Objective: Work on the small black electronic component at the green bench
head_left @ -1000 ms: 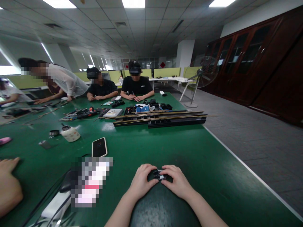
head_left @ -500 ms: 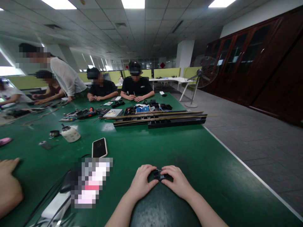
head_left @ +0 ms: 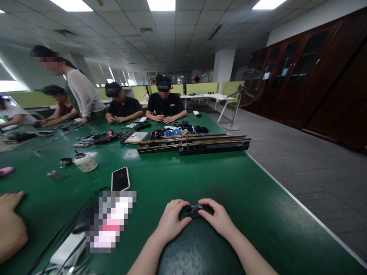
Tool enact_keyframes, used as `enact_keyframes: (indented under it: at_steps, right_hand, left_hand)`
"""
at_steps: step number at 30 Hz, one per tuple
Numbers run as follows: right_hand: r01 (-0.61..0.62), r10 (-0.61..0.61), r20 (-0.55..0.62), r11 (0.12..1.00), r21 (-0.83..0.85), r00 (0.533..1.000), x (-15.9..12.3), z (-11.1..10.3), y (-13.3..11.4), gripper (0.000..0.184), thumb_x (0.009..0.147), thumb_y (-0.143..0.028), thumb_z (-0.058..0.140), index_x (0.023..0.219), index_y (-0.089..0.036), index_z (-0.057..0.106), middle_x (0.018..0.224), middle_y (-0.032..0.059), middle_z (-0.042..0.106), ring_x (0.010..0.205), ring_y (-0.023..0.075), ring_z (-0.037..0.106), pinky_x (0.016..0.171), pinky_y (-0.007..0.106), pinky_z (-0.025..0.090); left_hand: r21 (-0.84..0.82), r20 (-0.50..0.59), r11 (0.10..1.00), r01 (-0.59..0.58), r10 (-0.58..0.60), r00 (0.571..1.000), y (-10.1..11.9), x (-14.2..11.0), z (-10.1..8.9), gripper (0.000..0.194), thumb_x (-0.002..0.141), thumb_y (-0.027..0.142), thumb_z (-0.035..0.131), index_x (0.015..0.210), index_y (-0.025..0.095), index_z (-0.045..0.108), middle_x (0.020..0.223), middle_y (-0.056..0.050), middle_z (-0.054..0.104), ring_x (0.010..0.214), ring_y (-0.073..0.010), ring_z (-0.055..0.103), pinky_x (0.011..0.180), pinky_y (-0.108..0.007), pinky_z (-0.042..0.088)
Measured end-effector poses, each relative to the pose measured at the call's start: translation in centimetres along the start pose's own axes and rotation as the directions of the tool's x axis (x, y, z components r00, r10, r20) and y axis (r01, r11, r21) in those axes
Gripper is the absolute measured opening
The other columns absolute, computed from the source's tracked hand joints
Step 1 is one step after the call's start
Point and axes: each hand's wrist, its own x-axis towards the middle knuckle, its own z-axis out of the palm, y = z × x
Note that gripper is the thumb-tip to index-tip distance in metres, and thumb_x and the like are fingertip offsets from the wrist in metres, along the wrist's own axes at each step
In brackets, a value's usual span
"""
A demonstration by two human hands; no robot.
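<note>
Between my two hands, at the near part of the green table [head_left: 218, 179], is a small black part [head_left: 194, 211] with some grey on it; its exact kind is too small to make out. My left hand [head_left: 171, 218] curls round its left end, thumb below and fingers above. On the right end, my right hand [head_left: 216, 214] pinches it between thumb and fingertips. Both hands rest low over the tabletop, and the fingers partly cover the part's ends.
Left of my hands lie a phone [head_left: 120, 179], a white power strip [head_left: 67, 248] with black cables, and a patterned jar [head_left: 85, 162]. Long black rails [head_left: 215, 146] with thin rods lie farther back. Another person's hand [head_left: 11, 221] rests at far left. Several people sit or stand beyond.
My right hand has shifted slightly on the black part, its fingers drawn a little to the right, so more of the part shows. The left hand stays put. A standing person beyond has straightened slightly.
</note>
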Motion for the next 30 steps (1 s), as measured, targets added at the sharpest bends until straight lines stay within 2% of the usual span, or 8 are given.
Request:
enact_keyframes:
  at_steps: [3,11,16,22,30]
  right_hand:
    - [-0.031,0.031,-0.016,0.999,0.013,0.999,0.0,-0.2,-0.1,0.019,0.072,-0.027,0.062,0.09,-0.022,0.064,0.091,0.0029,0.068,0.09,0.0205,0.061,0.086,0.036,0.044]
    - [-0.021,0.034,-0.093,0.99,0.139,0.995,0.3,-0.2,0.4,0.016,0.072,-0.029,0.062,0.086,-0.021,0.06,0.083,0.0028,0.066,0.082,0.0194,0.062,0.08,0.033,0.047]
    - [-0.043,0.078,-0.144,0.972,0.229,0.987,0.4,-0.1,0.8,0.027,0.068,-0.038,0.067,0.087,-0.02,0.06,0.083,0.0052,0.068,0.081,0.0213,0.062,0.08,0.037,0.048]
    - [-0.07,0.125,-0.15,0.942,0.328,0.981,0.6,-0.4,0.9,0.04,0.065,-0.046,0.069,0.094,-0.02,0.062,0.089,0.0081,0.069,0.085,0.0235,0.064,0.083,0.041,0.048]
    - [-0.089,0.173,-0.166,0.902,0.423,0.971,0.6,-1.0,0.4,0.045,0.06,-0.052,0.072,0.091,-0.02,0.063,0.087,0.0088,0.071,0.087,0.0252,0.065,0.084,0.043,0.048]
  left_hand:
    - [-0.006,0.005,1.0,0.001,-0.001,1.0,0.1,0.0,-0.1,0.04,0.071,0.022,0.068,0.109,0.024,0.056,0.106,-0.004,0.059,0.101,-0.024,0.051,0.089,-0.037,0.04]
    - [0.01,-0.008,1.0,-0.004,0.004,1.0,0.1,0.0,0.0,0.038,0.072,0.023,0.067,0.108,0.025,0.056,0.106,-0.004,0.06,0.102,-0.0243,0.052,0.089,-0.038,0.041]
    - [0.011,-0.004,1.0,0.001,-0.001,1.0,0.1,0.0,-0.1,0.038,0.072,0.023,0.067,0.108,0.024,0.056,0.107,-0.004,0.06,0.102,-0.0242,0.052,0.09,-0.038,0.04]
    - [0.004,0.002,1.0,0.013,-0.013,1.0,0.4,0.0,-0.2,0.037,0.073,0.023,0.066,0.109,0.024,0.056,0.107,-0.005,0.06,0.102,-0.0252,0.052,0.09,-0.039,0.04]
    - [0.006,-0.005,1.0,0.006,-0.006,1.0,0.4,0.0,-0.2,0.037,0.073,0.023,0.065,0.109,0.024,0.056,0.107,-0.005,0.06,0.102,-0.0249,0.052,0.09,-0.039,0.04]
